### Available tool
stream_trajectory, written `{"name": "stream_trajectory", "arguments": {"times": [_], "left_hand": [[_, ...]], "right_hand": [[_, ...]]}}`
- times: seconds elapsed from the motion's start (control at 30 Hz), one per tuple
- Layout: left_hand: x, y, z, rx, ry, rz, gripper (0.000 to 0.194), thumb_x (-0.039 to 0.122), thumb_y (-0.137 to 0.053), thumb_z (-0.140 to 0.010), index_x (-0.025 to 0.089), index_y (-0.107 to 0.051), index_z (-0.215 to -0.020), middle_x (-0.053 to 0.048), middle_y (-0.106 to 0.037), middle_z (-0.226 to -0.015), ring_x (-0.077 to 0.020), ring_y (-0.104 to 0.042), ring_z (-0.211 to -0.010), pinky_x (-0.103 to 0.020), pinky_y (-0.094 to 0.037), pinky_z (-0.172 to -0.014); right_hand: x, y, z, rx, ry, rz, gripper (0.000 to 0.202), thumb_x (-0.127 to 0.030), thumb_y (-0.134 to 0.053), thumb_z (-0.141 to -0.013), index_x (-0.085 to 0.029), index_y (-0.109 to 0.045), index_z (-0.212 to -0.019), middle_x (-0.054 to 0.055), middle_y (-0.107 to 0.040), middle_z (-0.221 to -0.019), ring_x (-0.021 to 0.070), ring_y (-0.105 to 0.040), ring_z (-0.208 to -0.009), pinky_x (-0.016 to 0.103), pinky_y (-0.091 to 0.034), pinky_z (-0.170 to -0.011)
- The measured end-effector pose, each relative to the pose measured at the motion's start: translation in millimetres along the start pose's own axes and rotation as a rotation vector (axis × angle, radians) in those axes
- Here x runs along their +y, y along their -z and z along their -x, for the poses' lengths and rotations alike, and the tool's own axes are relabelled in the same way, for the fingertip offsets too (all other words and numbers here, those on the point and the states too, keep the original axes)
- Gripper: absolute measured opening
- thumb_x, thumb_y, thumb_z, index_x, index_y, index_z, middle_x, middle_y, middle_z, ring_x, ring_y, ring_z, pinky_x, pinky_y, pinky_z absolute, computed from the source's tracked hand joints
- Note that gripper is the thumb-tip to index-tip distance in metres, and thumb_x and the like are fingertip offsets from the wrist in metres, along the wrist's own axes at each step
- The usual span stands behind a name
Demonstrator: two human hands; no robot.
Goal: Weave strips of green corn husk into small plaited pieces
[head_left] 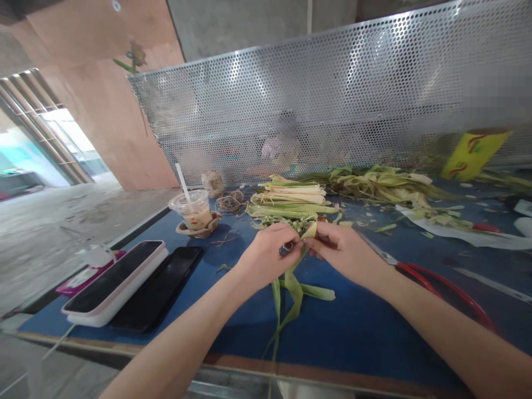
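My left hand [270, 252] and my right hand [343, 249] meet over the table's middle, both closed in a pinch on a long green leaf strip [296, 293]. Its loose ends hang down toward the front edge. A small dark, shiny thing [286, 248] shows at my left fingers; I cannot tell what it is. Just beyond my hands lies a stack of pale green, trimmed stalks [295, 197], with small green clippings on the near side. Red-handled scissors [428, 280] lie beside my right forearm, partly hidden by it.
On the left are a plastic cup with a straw [194, 210], a coil of twine [231, 203], a black phone [160, 288] and a white-cased phone [118, 280]. Leafy scraps [374, 185] pile before a perforated metal screen [311, 100]. A yellow container [476, 154] stands far right.
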State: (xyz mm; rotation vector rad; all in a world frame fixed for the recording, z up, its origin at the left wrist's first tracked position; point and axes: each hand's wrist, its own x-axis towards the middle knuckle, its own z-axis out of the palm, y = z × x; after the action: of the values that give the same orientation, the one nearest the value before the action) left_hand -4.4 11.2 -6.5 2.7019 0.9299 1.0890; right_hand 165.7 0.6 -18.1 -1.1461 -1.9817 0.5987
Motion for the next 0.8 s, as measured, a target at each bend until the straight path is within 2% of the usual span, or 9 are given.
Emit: {"name": "stream_trajectory", "arguments": {"times": [0.13, 0.33, 0.47, 0.53, 0.6, 0.67, 0.8], "left_hand": [[2.3, -0.5, 0.7, -0.015, 0.006, 0.006, 0.016, 0.008, -0.048, -0.074, 0.015, -0.048, -0.060, 0.003, -0.047, -0.059, -0.0083, -0.044, -0.058, -0.018, -0.037, -0.055], [5.9, -0.8, 0.2, 0.010, 0.047, 0.029, 0.016, 0.009, -0.047, -0.073, 0.016, -0.045, -0.059, 0.003, -0.044, -0.058, -0.0085, -0.042, -0.058, -0.019, -0.035, -0.055], [5.6, 3.7, -0.2, -0.068, 0.191, 0.251, 0.017, 0.015, -0.046, -0.076, 0.016, -0.045, -0.059, 0.004, -0.044, -0.058, -0.0076, -0.042, -0.055, -0.018, -0.035, -0.052], [5.6, 6.8, -0.4, -0.125, 0.243, 0.332, 0.019, 0.019, -0.045, -0.079, 0.016, -0.046, -0.060, 0.004, -0.045, -0.058, -0.0072, -0.042, -0.054, -0.018, -0.036, -0.051], [6.6, 9.6, -0.8, -0.156, 0.240, 0.319, 0.021, 0.019, -0.045, -0.080, 0.015, -0.048, -0.059, 0.004, -0.046, -0.058, -0.0074, -0.042, -0.055, -0.019, -0.036, -0.052], [8.1, 11.0, -1.6, -0.137, 0.235, 0.287, 0.021, 0.021, -0.045, -0.081, 0.015, -0.054, -0.063, 0.003, -0.050, -0.059, -0.0082, -0.045, -0.058, -0.019, -0.036, -0.053], [8.5, 7.8, -3.5, -0.005, 0.303, 0.386, 0.017, 0.028, -0.048, -0.083, 0.018, -0.061, -0.090, -0.001, -0.063, -0.078, -0.0113, -0.057, -0.071, -0.020, -0.043, -0.058]], "right_hand": [[0.4, -2.9, 0.0, -0.001, -0.017, -0.060, 0.016, -0.028, -0.045, -0.081, -0.018, -0.053, -0.072, 0.000, -0.054, -0.061, 0.0125, -0.050, -0.054, 0.026, -0.039, -0.051], [-0.2, -2.7, -0.7, 0.001, -0.053, -0.194, 0.014, -0.026, -0.049, -0.078, -0.019, -0.051, -0.066, -0.001, -0.054, -0.059, 0.0123, -0.052, -0.055, 0.025, -0.040, -0.050], [-5.0, 2.9, 0.0, -0.075, -0.049, -0.316, 0.019, -0.030, -0.045, -0.083, -0.019, -0.053, -0.070, -0.002, -0.054, -0.060, 0.0097, -0.051, -0.052, 0.023, -0.041, -0.052], [-6.7, 5.7, 0.2, -0.064, -0.040, -0.299, 0.026, -0.032, -0.042, -0.086, -0.018, -0.051, -0.066, -0.003, -0.053, -0.057, 0.0087, -0.049, -0.050, 0.023, -0.040, -0.053], [-7.0, 7.2, 0.2, -0.032, -0.031, -0.269, 0.028, -0.032, -0.041, -0.086, -0.019, -0.050, -0.063, -0.003, -0.051, -0.055, 0.0083, -0.047, -0.049, 0.022, -0.038, -0.051], [-6.5, 7.3, 0.4, -0.044, -0.024, -0.270, 0.025, -0.029, -0.042, -0.085, -0.019, -0.049, -0.064, -0.004, -0.050, -0.056, 0.0084, -0.046, -0.049, 0.022, -0.037, -0.050], [-7.8, 6.7, 1.8, -0.110, -0.001, -0.277, 0.021, -0.024, -0.041, -0.085, -0.019, -0.048, -0.066, -0.004, -0.048, -0.058, 0.0085, -0.045, -0.050, 0.022, -0.036, -0.050]]}}
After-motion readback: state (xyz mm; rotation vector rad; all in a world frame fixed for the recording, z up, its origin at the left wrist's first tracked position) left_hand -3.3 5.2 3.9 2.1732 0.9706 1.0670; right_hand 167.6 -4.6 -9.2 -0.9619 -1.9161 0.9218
